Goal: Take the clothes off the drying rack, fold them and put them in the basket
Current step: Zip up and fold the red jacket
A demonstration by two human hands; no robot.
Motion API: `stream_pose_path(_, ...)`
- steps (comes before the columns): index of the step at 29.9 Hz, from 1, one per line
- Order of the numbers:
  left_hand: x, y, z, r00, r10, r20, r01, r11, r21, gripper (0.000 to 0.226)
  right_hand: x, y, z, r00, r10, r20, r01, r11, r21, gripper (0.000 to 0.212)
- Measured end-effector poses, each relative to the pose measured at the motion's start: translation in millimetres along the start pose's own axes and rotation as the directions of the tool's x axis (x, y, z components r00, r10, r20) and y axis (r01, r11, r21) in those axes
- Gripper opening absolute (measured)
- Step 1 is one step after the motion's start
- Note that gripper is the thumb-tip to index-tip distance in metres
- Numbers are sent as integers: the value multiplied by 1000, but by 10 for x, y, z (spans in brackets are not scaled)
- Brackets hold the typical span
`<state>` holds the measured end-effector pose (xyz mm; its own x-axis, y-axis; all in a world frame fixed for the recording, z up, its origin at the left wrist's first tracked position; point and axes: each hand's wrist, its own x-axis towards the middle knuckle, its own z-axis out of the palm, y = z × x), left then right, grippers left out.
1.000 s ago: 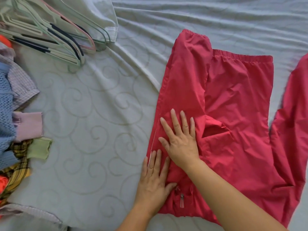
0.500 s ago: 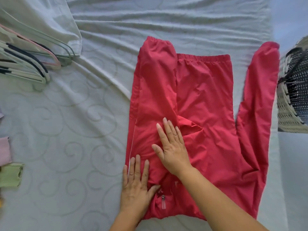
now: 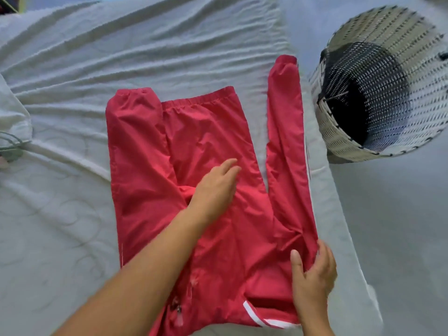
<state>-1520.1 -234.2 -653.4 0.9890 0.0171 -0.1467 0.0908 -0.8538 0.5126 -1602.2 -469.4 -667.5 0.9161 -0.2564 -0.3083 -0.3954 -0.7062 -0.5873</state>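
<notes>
Red jacket (image 3: 145,166) flat on the bed (image 3: 72,69): my left hand (image 3: 215,187) presses its middle, fingers straight, to pin it, right hand (image 3: 312,270) pinches the shoulder to fold the sleeve (image 3: 283,117) in, basket (image 3: 339,132) beside the bed.

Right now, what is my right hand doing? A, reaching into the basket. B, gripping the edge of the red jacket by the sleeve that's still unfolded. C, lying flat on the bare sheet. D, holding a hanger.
B: the right hand has thumb and fingers curled round the edge of the red jacket, at the base of its outstretched sleeve, well short of the basket.
</notes>
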Motion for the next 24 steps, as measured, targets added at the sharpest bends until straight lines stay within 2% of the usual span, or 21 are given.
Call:
stream_pose_path(1,261,54,-43,995,8,103,-14,998,56,45,1,47,-29,990,137,25,-139,986,91,76)
stream_pose_path(3,715,102,-100,962,0,273,-57,978,201,60,-18,111,-88,920,343,191,-385,885,261,57)
stream_pose_path(5,1029,122,-145,918,4,397,-143,936,321,67,-35,173,-154,862,334,381,-444,859,253,34)
stream_pose_path(6,1129,121,-156,899,8,438,-190,907,375,61,-41,193,-170,845,310,436,-452,850,272,26)
stream_pose_path(7,1199,112,-167,888,13,460,-237,869,434,51,-44,196,-189,834,296,465,-467,828,310,32)
stream_pose_path(9,1281,79,-228,898,33,439,-285,803,523,33,-49,86,-296,799,257,543,-513,762,395,73)
stream_pose_path(11,1285,16,-373,928,90,362,-263,846,464,31,-93,-38,-435,756,176,630,-542,708,452,98)
stream_pose_path(12,1245,-26,-486,943,128,306,-247,889,387,32,-141,-133,-506,710,109,695,-555,694,458,99)
stream_pose_path(14,1077,-144,-775,972,173,160,-208,949,238,30,-221,-407,-656,569,-58,820,-559,705,437,84)
stream_pose_path(16,816,-379,-1078,994,99,51,-107,978,180,30,-317,-596,-674,342,-209,916,-446,822,354,54)
stream_pose_path(17,661,-545,-1200,998,39,38,-46,982,185,30,-377,-703,-632,243,-226,943,-384,870,308,45)
stream_pose_path(19,384,-910,-1343,989,-62,132,30,972,235,39,-560,-751,-364,233,-194,953,-247,936,251,41)
stream_pose_path(20,262,-1076,-1356,971,-121,209,62,961,268,48,-669,-766,-179,271,-162,949,-229,947,227,36)
stream_pose_path(21,148,-1206,-1333,950,-185,251,103,946,309,55,-761,-769,-10,272,-120,955,-262,945,193,25)
stream_pose_path(22,45,-1281,-1277,945,-241,219,158,928,338,58,-853,-741,162,277,-39,960,-317,940,130,13)
stream_pose_path(23,-56,-1291,-1197,954,-273,121,223,920,323,57,-906,-698,320,270,29,962,-323,944,62,1)
stream_pose_path(24,-159,-1226,-1094,954,-300,-2,292,927,237,53,-943,-641,454,276,71,959,-308,951,18,8)
